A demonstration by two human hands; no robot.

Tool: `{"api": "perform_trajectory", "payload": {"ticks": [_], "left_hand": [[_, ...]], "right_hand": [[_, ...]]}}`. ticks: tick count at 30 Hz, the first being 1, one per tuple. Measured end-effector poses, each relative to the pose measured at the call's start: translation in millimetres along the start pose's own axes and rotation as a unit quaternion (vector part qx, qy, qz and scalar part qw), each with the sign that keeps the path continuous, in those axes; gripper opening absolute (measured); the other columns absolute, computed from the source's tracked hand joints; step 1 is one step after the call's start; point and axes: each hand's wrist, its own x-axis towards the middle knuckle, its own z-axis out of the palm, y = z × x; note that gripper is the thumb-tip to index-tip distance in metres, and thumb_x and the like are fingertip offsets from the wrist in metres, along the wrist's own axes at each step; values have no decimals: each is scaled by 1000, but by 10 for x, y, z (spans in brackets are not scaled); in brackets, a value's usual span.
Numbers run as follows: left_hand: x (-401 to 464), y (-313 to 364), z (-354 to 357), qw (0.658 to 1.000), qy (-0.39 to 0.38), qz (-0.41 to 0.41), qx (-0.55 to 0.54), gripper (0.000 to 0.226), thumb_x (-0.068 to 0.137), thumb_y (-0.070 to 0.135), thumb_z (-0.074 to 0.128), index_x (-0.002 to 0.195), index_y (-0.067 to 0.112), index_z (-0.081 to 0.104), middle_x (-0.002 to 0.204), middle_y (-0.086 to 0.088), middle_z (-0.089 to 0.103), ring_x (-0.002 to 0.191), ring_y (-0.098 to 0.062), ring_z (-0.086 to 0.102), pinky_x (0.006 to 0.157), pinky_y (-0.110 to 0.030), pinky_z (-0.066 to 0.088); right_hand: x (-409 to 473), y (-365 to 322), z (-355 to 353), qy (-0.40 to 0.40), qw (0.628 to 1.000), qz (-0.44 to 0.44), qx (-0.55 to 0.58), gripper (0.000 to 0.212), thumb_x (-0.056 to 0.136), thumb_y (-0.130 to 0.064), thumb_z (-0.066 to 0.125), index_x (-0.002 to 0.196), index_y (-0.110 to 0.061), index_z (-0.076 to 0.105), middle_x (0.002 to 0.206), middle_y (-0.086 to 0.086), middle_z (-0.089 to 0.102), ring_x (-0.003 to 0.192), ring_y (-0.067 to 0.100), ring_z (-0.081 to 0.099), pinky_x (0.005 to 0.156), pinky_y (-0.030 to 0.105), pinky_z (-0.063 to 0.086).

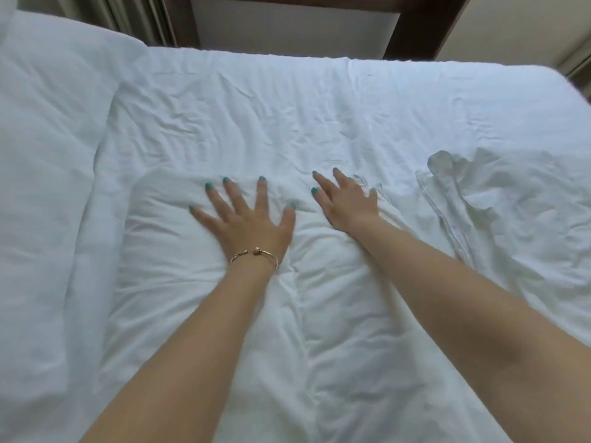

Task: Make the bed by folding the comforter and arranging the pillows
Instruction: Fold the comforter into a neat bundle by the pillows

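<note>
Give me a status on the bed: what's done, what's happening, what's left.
Done: the comforter lies bunched along the left side, apparently folded back. In hand: the left hand and right hand press flat on a pillow, smoothing it. Left: a crumpled pillowcase or second pillow at right needs arranging, and the sheet is wrinkled.

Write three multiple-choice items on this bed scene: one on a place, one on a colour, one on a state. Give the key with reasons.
1. Where does the bracelet sit?
A. left wrist
B. right wrist
C. on the sheet

2. What colour are the fingernails?
A. red
B. teal
C. bare

3. How do both hands lie on the pillow?
A. clenched in fists
B. pinching a corner
C. flat, fingers spread

Key: 1 A, the band circles the wrist below the left hand. 2 B, every visible nail shows teal polish. 3 C, the left hand and right hand press down with straight fingers.
</note>
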Motion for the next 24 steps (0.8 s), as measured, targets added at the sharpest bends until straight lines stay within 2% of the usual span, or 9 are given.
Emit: {"api": "perform_trajectory", "payload": {"ticks": [2, 5, 7, 10, 12, 15, 17, 21, 24], "left_hand": [[27, 403, -9, 998, -10, 21, -58, 76, 80, 73, 1, 149, 47, 20, 161, -9, 11, 145, -41, -7, 102, -72, -15], [-122, 759, 241, 988, 40, 136, -59, 66, 86, 69, 13, 146, 46, 31, 159, 0, 23, 148, -35, -2, 101, -74, -15], [-160, 767, 487, 981, 99, 145, -85, 62, 87, 66, 31, 143, 42, 40, 155, 0, 34, 148, -33, 11, 106, -74, -4], [-154, 755, 741, 970, 181, 134, -94, 60, 86, 62, 41, 140, 37, 48, 149, -2, 44, 144, -34, 25, 106, -73, 7], [-106, 781, 728, 972, 178, 130, -83, 61, 86, 62, 40, 141, 36, 47, 148, -2, 45, 144, -34, 26, 106, -73, 8], [-101, 761, 696, 979, 145, 123, -72, 61, 87, 62, 37, 142, 36, 45, 148, -1, 44, 144, -33, 26, 106, -74, 8], [-115, 755, 667, 982, 133, 121, -57, 61, 88, 62, 34, 142, 35, 46, 147, -1, 45, 144, -32, 26, 106, -74, 9], [-115, 737, 495, 987, 105, 110, -47, 65, 87, 63, 24, 144, 36, 41, 149, 0, 43, 145, -28, 24, 107, -72, 8], [-160, 741, 377, 993, 71, 92, -28, 67, 87, 65, 15, 148, 41, 29, 154, 4, 34, 147, -22, 16, 110, -67, 2]], "right_hand": [[25, 59, 145, 53, 997, 10, 51, 45, 99, -53, 20, 143, -50, 29, 159, -11, 22, 146, 16, 18, 116, 53, 6], [228, 288, 173, 149, 979, 51, 129, 37, 99, -43, 25, 112, -32, 58, 127, -2, 57, 125, 20, 45, 102, 43, 28], [361, 482, 184, 185, 967, 76, 160, 37, 100, -40, 32, 107, -22, 64, 124, 6, 54, 121, 26, 46, 97, 38, 30], [523, 785, 83, 156, 970, 117, 143, 40, 93, -41, 52, 127, -20, 56, 134, 12, 43, 125, 33, 40, 107, 35, 27], [595, 881, -70, 124, 969, 110, 183, 43, 85, -41, 66, 123, -22, 62, 127, 7, 57, 117, 26, 52, 99, 30, 38], [557, 904, -246, 172, 915, 105, 350, 28, 73, -32, 73, 100, -27, 74, 87, -11, 69, 80, 9, 64, 73, 20, 47], [488, 919, -379, 176, 860, 115, 465, 23, 69, -28, 77, 92, -28, 74, 79, -11, 69, 75, 9, 68, 73, 21, 54], [447, 955, -731, 10, 788, 143, 599, 17, 68, -17, 78, 80, -20, 68, 80, -1, 64, 65, 17, 62, 65, 25, 53], [378, 930, -839, -107, 786, 112, 599, 20, 74, -9, 74, 87, -22, 67, 86, 2, 64, 71, 20, 60, 69, 29, 52]]}}
